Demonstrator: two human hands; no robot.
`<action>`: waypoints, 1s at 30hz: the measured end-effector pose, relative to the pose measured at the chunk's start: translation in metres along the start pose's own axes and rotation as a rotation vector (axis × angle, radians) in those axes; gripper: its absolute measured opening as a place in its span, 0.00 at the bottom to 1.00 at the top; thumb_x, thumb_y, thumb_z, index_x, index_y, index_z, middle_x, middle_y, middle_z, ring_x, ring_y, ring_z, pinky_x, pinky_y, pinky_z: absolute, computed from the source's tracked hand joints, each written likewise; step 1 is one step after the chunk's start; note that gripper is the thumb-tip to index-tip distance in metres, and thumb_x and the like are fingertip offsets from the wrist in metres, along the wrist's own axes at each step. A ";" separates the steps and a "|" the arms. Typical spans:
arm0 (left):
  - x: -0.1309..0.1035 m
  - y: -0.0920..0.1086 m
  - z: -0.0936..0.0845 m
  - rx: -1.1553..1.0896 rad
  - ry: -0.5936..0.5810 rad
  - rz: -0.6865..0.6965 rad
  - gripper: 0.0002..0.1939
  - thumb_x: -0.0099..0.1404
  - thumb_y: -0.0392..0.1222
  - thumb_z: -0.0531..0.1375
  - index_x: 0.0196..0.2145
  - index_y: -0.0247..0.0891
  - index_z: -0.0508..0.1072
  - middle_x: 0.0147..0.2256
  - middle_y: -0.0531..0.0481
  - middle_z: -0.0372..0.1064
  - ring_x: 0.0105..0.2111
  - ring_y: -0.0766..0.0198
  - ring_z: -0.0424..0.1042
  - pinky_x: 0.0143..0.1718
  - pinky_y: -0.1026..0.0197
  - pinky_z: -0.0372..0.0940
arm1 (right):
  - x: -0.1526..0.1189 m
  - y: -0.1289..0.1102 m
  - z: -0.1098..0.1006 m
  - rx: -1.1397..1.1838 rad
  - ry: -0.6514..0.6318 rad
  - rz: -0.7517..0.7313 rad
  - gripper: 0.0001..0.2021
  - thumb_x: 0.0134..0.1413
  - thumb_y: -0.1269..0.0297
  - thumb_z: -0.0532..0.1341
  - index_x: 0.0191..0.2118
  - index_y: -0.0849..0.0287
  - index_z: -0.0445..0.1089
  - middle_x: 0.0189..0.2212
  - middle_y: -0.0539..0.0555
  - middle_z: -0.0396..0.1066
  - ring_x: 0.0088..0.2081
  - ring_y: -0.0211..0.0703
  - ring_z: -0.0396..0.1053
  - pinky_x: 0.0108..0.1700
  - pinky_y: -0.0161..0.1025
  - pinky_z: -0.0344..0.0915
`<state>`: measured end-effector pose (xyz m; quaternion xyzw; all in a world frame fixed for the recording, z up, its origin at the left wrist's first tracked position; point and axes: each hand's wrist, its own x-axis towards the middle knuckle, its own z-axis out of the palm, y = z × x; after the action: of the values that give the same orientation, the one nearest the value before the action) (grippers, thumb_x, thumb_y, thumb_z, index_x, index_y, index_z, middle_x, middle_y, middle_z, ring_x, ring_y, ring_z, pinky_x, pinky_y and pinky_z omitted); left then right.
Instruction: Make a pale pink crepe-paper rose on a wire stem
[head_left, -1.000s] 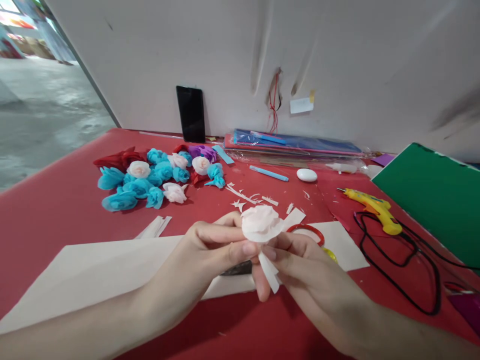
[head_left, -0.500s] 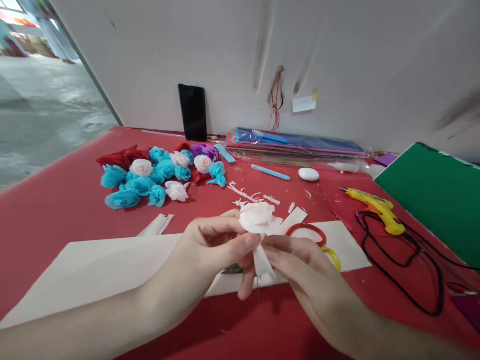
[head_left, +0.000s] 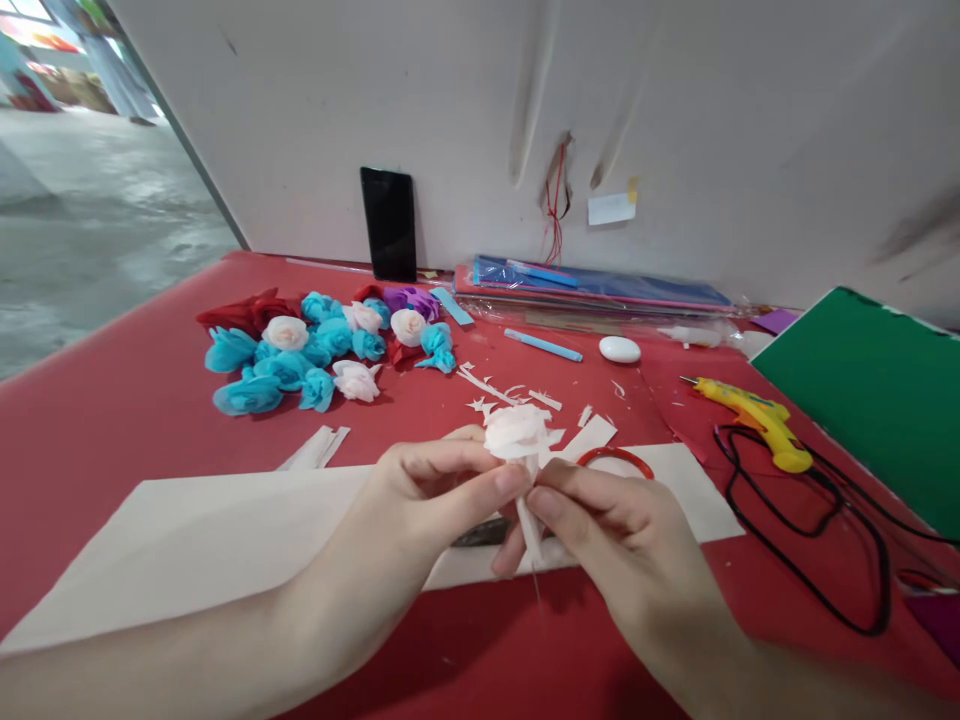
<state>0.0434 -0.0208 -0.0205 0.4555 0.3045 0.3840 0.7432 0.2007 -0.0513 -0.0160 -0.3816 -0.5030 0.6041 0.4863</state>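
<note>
A pale pink paper flower (head_left: pixel 516 430) is held upright between my hands, above a pale paper sheet (head_left: pixel 247 530). My left hand (head_left: pixel 435 500) is closed, thumb and fingers pinching the flower just under its petals. From the flower's base hangs a narrow pale paper strip (head_left: pixel 531 530), with a thin wire or thread below it. My right hand (head_left: pixel 615 520) pinches this strip close to the base. Behind my right hand shows a red handle loop of scissors (head_left: pixel 619 455); a dark blade lies partly hidden behind my left fingers.
Blue, red, purple and pale pink paper flowers (head_left: pixel 281 370) are heaped at the left. A yellow glue gun (head_left: pixel 750 415) with a looping black cord (head_left: pixel 881 560) lies at the right, near a green board (head_left: pixel 870 400). A black phone (head_left: pixel 388 225) leans on the wall. Paper scraps (head_left: pixel 544 400) are scattered mid-table.
My right hand has shifted toward the flower's base and now covers the scissors' yellow handle. The hanging strip, flared before, looks narrower and wrapped closer round the stem.
</note>
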 end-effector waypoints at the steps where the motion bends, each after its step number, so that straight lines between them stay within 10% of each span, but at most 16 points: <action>1: -0.001 0.001 0.001 -0.010 -0.009 -0.009 0.15 0.65 0.46 0.63 0.23 0.38 0.77 0.19 0.56 0.69 0.25 0.70 0.66 0.35 0.68 0.64 | 0.000 -0.001 0.000 0.043 -0.036 0.026 0.12 0.64 0.64 0.61 0.31 0.55 0.80 0.20 0.46 0.74 0.28 0.33 0.71 0.40 0.28 0.69; 8: -0.004 0.002 0.002 -0.109 -0.140 -0.066 0.17 0.65 0.50 0.63 0.22 0.39 0.76 0.18 0.56 0.74 0.20 0.70 0.69 0.38 0.67 0.65 | 0.006 0.001 -0.001 0.415 -0.187 0.283 0.15 0.58 0.53 0.66 0.26 0.57 0.77 0.13 0.44 0.68 0.23 0.32 0.66 0.43 0.32 0.64; 15: -0.008 0.000 0.004 -0.245 -0.231 -0.143 0.13 0.59 0.53 0.68 0.29 0.40 0.81 0.23 0.53 0.77 0.25 0.68 0.75 0.31 0.70 0.67 | -0.003 0.018 0.004 0.605 -0.395 0.327 0.25 0.57 0.46 0.63 0.17 0.58 0.64 0.13 0.43 0.56 0.16 0.31 0.43 0.22 0.32 0.50; 30: -0.006 -0.011 0.001 -0.187 -0.278 -0.198 0.12 0.52 0.48 0.72 0.26 0.38 0.79 0.24 0.53 0.72 0.27 0.66 0.70 0.38 0.62 0.68 | -0.010 0.014 0.008 0.556 -0.457 0.463 0.20 0.45 0.45 0.70 0.21 0.58 0.71 0.20 0.47 0.67 0.22 0.34 0.65 0.35 0.35 0.64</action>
<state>0.0440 -0.0298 -0.0298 0.4010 0.2053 0.2691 0.8513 0.1931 -0.0630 -0.0284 -0.1951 -0.3167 0.8790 0.2983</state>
